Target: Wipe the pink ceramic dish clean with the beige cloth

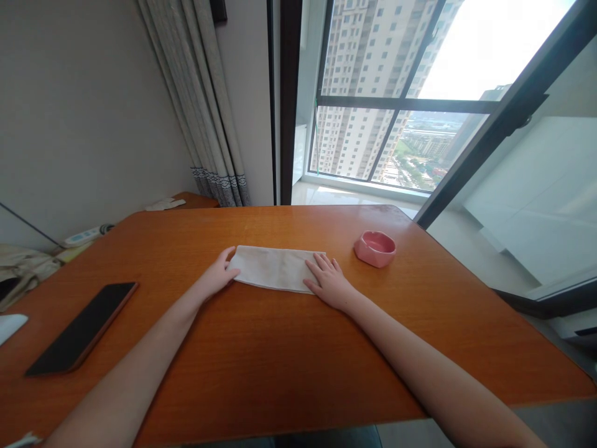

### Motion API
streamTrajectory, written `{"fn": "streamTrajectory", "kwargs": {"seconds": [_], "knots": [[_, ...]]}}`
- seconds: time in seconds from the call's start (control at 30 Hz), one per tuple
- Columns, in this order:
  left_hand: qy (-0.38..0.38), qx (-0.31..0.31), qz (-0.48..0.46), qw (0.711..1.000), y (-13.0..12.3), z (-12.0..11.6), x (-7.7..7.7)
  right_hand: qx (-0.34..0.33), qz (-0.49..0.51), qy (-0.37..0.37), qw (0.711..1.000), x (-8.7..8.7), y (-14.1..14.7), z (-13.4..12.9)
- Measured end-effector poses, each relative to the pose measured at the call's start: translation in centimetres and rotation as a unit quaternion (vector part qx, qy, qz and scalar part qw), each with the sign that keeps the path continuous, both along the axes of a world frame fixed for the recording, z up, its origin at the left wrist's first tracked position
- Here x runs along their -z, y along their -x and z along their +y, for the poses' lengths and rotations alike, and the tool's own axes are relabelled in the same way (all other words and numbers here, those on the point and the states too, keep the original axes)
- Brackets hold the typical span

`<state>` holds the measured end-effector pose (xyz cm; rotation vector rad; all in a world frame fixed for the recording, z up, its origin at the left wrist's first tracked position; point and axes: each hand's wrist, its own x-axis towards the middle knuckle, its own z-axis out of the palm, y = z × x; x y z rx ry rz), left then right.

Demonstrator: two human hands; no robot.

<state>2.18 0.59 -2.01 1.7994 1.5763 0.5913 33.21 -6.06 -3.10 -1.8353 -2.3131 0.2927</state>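
Cloth (275, 269), off-white and folded into a long flat strip, lies on the wooden tabletop (280, 367), stretching crosswise between the two hands I watch from afar. At its left end I have the left hand (222, 271), thumb over the cloth and fingers around the corner; I cannot tell whether it pinches the fabric or merely touches it. The right hand (329, 281) rests palm down on the right end, fingers spread and unclenched. Just beyond that hand, to the right, I see a pink faceted bowl (375, 250) standing upright. Well apart on the left lies a dark flat slab (84, 328), set at a slant near the left forearm.
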Motion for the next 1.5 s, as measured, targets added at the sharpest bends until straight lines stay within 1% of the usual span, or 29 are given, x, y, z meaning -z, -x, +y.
{"fn": "streamTrajectory", "kwargs": {"seconds": [0.07,0.17,0.23,0.3,0.37,0.4,0.43,0.5,0.53,0.6,0.7,0.8,0.87,0.93,0.97,1.0,1.03,1.1,1.13,1.17,1.2,1.3,1.33,1.4,1.47,1.5], "knots": [[-0.079,-0.049,0.05,0.994,0.7,0.4,-0.3,-0.018,0.017,-0.017,1.0,-0.2,0.1,-0.2],[-0.182,-0.112,0.11,0.971,1.5,0.5,-0.9,-0.06,0.034,-0.029,0.997,-0.2,0.5,-0.4],[-0.236,-0.125,0.096,0.959,1.1,0.0,-1.2,-0.08,0.042,-0.026,0.996,-0.1,0.9,-0.5],[-0.289,-0.114,0.046,0.949,-0.4,-0.9,-1.2,-0.089,0.048,-0.026,0.995,0.1,1.1,-0.4],[-0.322,-0.073,-0.008,0.944,-2.9,-2.1,-0.8,-0.096,0.05,-0.031,0.994,0.3,1.3,-0.3],[-0.328,-0.043,-0.027,0.943,-4.4,-2.7,-0.5,-0.098,0.05,-0.034,0.993,0.3,1.4,-0.2],[-0.326,0.003,-0.033,0.945,-5.8,-3.2,-0.1,-0.099,0.051,-0.037,0.993,0.3,1.4,-0.2],[-0.312,0.117,-0.016,0.943,-8.3,-4.1,0.6,-0.102,0.053,-0.045,0.992,0.2,1.5,-0.2],[-0.307,0.156,-0.003,0.939,-9.2,-4.4,1.0,-0.104,0.057,-0.05,0.992,0.2,1.5,-0.3],[-0.303,0.203,0.02,0.931,-10.3,-4.7,1.5,-0.113,0.065,-0.059,0.99,0.0,1.5,-0.4],[-0.301,0.236,0.043,0.923,-10.5,-4.7,1.8,-0.12,0.076,-0.067,0.988,-0.1,1.5,-0.4],[-0.296,0.256,0.062,0.918,-10.3,-4.9,1.5,-0.116,0.105,-0.075,0.985,0.2,1.4,-0.1],[-0.295,0.257,0.072,0.917,-10.3,-5.1,1.1,-0.076,0.157,-0.105,0.979,0.2,1.2,0.1],[-0.301,0.249,0.077,0.917,-10.3,-5.4,0.7,-0.033,0.212,-0.152,0.965,0.1,1.0,0.2],[-0.307,0.245,0.075,0.917,-10.3,-5.5,0.6,-0.032,0.226,-0.169,0.959,-0.1,1.1,0.2],[-0.316,0.245,0.069,0.914,-10.2,-5.6,0.4,-0.053,0.226,-0.172,0.957,-0.2,1.1,0.1],[-0.327,0.253,0.061,0.909,-10.1,-5.6,0.3,-0.089,0.215,-0.162,0.959,-0.5,1.3,0.0],[-0.349,0.292,0.042,0.89,-9.9,-5.6,0.3,-0.16,0.173,-0.115,0.965,-0.9,1.7,-0.4],[-0.359,0.315,0.034,0.878,-9.8,-5.6,0.4,-0.174,0.153,-0.091,0.968,-1.2,1.9,-0.7],[-0.369,0.335,0.026,0.866,-9.6,-5.6,0.5,-0.168,0.137,-0.071,0.974,-1.4,2.1,-0.9],[-0.377,0.35,0.02,0.857,-9.5,-5.6,0.6,-0.143,0.121,-0.054,0.981,-1.7,2.2,-1.3],[-0.394,0.361,0.011,0.845,-9.3,-5.7,0.6,-0.031,0.05,-0.013,0.998,-2.6,1.7,-2.8],[-0.394,0.359,0.009,0.846,-9.3,-5.7,0.6,0.002,0.023,-0.006,1.0,-2.7,1.3,-3.5],[-0.382,0.358,0.006,0.852,-9.2,-5.7,0.4,0.045,-0.013,-0.008,0.999,-3.0,-0.2,-5.1],[-0.363,0.36,0.003,0.859,-9.2,-5.7,0.3,0.069,-0.017,-0.015,0.997,-2.9,-2.3,-6.7],[-0.355,0.362,0.002,0.862,-9.2,-5.6,0.2,0.092,-0.024,-0.017,0.995,-2.8,-3.6,-7.5]]}}
